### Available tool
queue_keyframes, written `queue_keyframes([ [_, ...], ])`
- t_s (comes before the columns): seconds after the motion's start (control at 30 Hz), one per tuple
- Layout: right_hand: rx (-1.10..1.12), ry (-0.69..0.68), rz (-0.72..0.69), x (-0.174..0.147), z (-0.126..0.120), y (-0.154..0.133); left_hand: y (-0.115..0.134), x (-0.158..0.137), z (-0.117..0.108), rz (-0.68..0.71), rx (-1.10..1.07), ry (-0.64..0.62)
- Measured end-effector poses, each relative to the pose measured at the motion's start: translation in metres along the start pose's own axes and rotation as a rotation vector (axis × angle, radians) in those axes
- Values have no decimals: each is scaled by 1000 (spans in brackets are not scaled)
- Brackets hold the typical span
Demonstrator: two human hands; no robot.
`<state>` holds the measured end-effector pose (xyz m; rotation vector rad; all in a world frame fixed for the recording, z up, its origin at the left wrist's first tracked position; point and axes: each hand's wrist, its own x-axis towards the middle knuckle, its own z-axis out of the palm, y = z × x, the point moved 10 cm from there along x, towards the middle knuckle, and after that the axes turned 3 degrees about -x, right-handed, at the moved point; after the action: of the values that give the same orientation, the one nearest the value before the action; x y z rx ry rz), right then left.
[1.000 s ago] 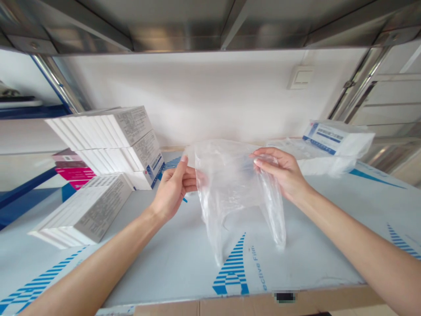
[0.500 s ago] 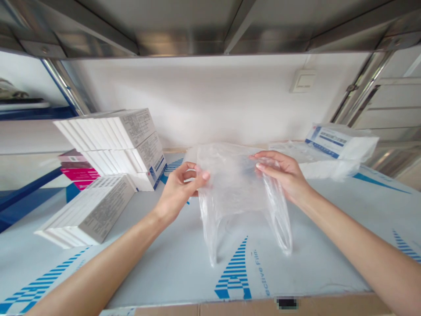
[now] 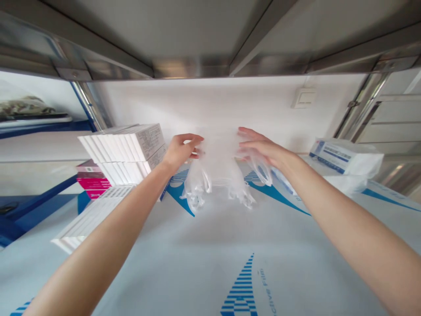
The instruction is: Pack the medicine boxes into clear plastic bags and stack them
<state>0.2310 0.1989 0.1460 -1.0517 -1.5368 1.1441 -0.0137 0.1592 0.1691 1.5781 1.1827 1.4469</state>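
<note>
A translucent white plastic bag [image 3: 219,160] hangs upright in front of the wall, its crumpled handles dangling over the film-covered shelf surface. My left hand [image 3: 184,151] pinches the bag's left edge between thumb and fingers. On the other side, my right hand [image 3: 261,145] grips the bag's right edge, and one handle loop droops below the fingers. Some of its fingertips are blurred against the plastic. Left of my left hand stands a stack of white boxes [image 3: 123,153] with printed ends.
More white boxes [image 3: 88,217] lie in front of the stack, partly behind my left forearm. Pink boxes [image 3: 94,182] sit at the left. A bagged white-and-blue box [image 3: 345,156] rests at the right. A metal shelf [image 3: 190,39] overhangs everything, and a switch [image 3: 304,98] is on the wall.
Both hands have moved farther away and up, carrying the bag toward the wall. Its handles now swing and bunch above the surface. The view has tilted slightly upward.
</note>
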Motion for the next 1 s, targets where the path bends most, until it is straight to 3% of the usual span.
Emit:
queue_keyframes([
  [0.07, -76, -6, 34, 17, 7, 14, -19, 12, -3, -51, 130, 11],
  [0.13, -435, -33, 15, 26, 18, 33, -43, 16, -3, -72, 194, -1],
  [0.27, -699, 33, -19, 25, 27, 70, -86, 13, -3, -86, 382, -56],
  [0.33, -822, 76, -26, 21, 25, 78, -95, 11, -4, -61, 506, -67],
  [0.43, -979, 131, -45, 20, 21, 69, -83, 15, -4, 30, 684, -22],
  [0.53, -1097, 145, -82, 32, 31, 49, -62, 30, 13, 106, 826, 10],
  [0.6, -1161, 80, -81, 44, 50, 48, -61, 41, 37, 115, 907, -57],
  [0.77, -1289, -11, 28, 54, 79, 96, -113, 43, 80, 5, 1073, -235],
  [0.87, -1312, -56, 50, 49, 79, 124, -146, 31, 84, -33, 1114, -304],
  [1.0, -1301, -105, 60, 45, 70, 140, -167, 23, 78, -69, 1125, -348],
])
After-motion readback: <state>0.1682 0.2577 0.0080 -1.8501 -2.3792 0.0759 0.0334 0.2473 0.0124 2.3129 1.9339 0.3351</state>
